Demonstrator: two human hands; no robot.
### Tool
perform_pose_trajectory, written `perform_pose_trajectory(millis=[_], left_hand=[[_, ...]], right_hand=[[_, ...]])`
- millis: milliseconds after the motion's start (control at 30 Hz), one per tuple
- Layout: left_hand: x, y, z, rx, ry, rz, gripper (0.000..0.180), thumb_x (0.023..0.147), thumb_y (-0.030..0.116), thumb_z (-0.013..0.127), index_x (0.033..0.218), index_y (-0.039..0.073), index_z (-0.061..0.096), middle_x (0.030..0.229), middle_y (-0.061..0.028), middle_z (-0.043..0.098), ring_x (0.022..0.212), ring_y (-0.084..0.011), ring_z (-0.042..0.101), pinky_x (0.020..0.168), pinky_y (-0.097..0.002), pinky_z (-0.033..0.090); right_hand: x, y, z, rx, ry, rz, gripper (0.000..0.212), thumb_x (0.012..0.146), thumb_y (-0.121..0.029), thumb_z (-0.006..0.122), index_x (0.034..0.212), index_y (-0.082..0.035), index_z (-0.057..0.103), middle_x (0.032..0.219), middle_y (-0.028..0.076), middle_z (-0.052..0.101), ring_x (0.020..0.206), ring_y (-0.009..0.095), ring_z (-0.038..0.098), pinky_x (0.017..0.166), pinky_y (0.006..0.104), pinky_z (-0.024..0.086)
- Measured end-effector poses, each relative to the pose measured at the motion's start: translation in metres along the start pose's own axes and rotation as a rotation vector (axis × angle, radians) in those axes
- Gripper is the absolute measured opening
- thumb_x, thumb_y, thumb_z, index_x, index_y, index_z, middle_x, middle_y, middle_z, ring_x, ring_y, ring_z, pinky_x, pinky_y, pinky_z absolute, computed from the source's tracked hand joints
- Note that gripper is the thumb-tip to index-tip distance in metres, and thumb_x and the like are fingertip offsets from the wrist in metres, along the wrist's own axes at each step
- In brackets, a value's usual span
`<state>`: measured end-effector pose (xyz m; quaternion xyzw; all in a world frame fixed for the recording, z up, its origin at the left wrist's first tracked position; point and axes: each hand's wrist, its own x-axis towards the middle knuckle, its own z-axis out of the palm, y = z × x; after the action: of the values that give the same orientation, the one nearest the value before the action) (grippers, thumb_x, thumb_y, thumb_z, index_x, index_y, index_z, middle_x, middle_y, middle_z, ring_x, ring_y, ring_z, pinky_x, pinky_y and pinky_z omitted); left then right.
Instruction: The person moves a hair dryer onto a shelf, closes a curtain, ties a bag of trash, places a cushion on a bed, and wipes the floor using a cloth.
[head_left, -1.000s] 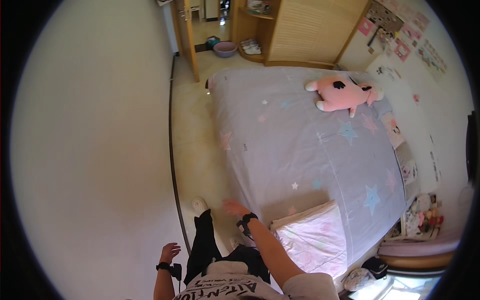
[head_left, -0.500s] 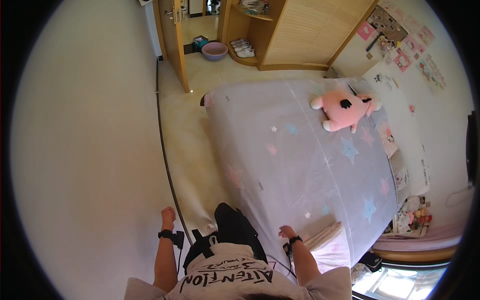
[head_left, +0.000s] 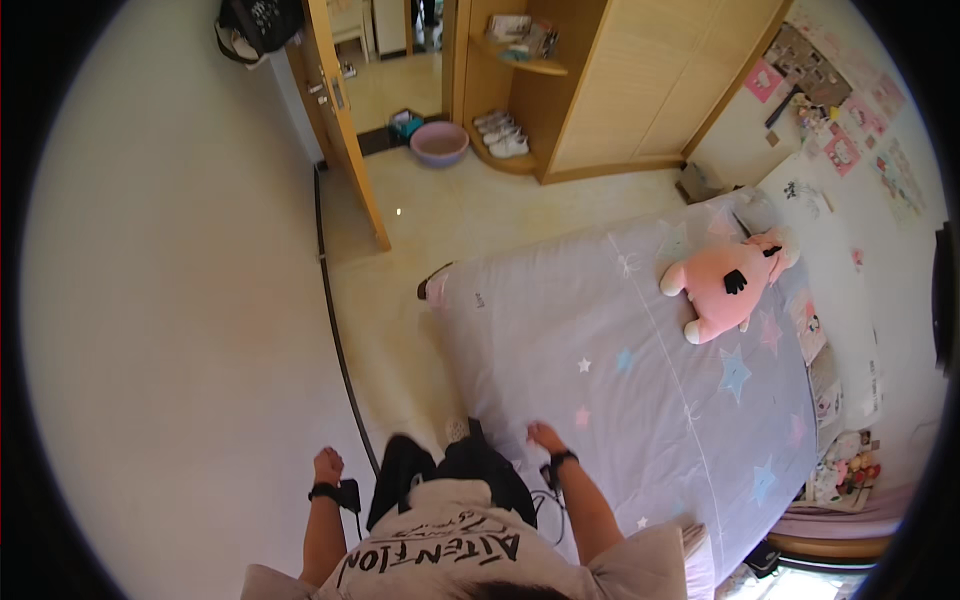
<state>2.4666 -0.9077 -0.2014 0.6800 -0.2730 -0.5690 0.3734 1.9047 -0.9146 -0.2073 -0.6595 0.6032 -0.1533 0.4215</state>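
Note:
My left hand [head_left: 328, 465] hangs beside the pale wall, its fingers curled into a loose fist with nothing showing in it. My right hand [head_left: 545, 437] is held out by the near side of the bed [head_left: 540, 330]. Its fingers are loosely bent and partly apart, and it holds nothing. Each wrist wears a black strap with a small dark device and a cable. On the far right part of the bed lies a pink plush toy [head_left: 722, 290] with small black wings, out of reach of both hands.
A narrow strip of tiled floor [head_left: 385, 330] runs between wall and bed. Ahead stand an open wooden door [head_left: 345, 130], a purple basin [head_left: 440, 146], white shoes [head_left: 508, 142] on a corner shelf and a wooden wardrobe [head_left: 640, 90]. A black bag [head_left: 262, 25] hangs at upper left.
The view has shifted, so door, basin and bed sit lower in it and more shows beyond the doorway. My right hand has come forward; my legs have changed position, as in a step.

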Motion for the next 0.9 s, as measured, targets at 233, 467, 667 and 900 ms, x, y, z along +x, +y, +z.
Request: perform_pose_trajectory(millis=[233, 467, 667, 900], left_hand=[[0.088, 0.120, 0.013, -0.847, 0.156, -0.439, 0.020, 0.076, 0.005, 0.029, 0.058, 0.012, 0.036, 0.041, 0.0034, 0.021, 0.032, -0.0071, 0.016, 0.028, -0.0198, 0.012], [0.247, 0.249, 0.062, -0.856, -0.107, -0.254, 0.021, 0.076, 0.006, 0.032, 0.056, 0.013, 0.034, 0.044, 0.0037, 0.021, 0.036, -0.0072, 0.019, 0.030, -0.0199, 0.015], [0.370, 0.360, 0.119, -0.686, -0.338, -0.197, 0.025, 0.079, 0.008, 0.034, 0.054, 0.013, 0.032, 0.045, 0.0037, 0.022, 0.036, -0.0066, 0.019, 0.030, -0.0199, 0.015], [0.422, 0.465, 0.254, -0.527, -0.630, -0.267, 0.021, 0.078, 0.007, 0.035, 0.058, 0.011, 0.036, 0.044, 0.0032, 0.024, 0.035, -0.0063, 0.021, 0.032, -0.0188, 0.018]], right_hand=[[0.153, -0.091, -0.116, 0.480, 0.131, 0.145, 0.020, 0.078, -0.013, 0.044, 0.092, -0.001, 0.050, 0.071, 0.010, 0.054, 0.063, 0.016, 0.054, 0.058, 0.0255, 0.044], [0.113, 0.016, -0.084, -0.494, -0.192, 0.341, 0.024, 0.076, -0.025, 0.045, 0.086, -0.005, 0.052, 0.061, 0.008, 0.056, 0.054, 0.019, 0.054, 0.047, 0.0297, 0.042], [0.125, -0.092, -0.054, 1.013, 0.176, 1.172, 0.024, 0.072, -0.012, 0.050, 0.095, -0.005, 0.048, 0.077, 0.012, 0.058, 0.069, 0.022, 0.058, 0.052, 0.0290, 0.044], [0.210, -0.136, -0.030, 0.970, 0.086, 1.022, 0.022, 0.076, -0.023, 0.049, 0.092, -0.008, 0.050, 0.080, 0.007, 0.058, 0.072, 0.018, 0.057, 0.061, 0.0272, 0.045]])
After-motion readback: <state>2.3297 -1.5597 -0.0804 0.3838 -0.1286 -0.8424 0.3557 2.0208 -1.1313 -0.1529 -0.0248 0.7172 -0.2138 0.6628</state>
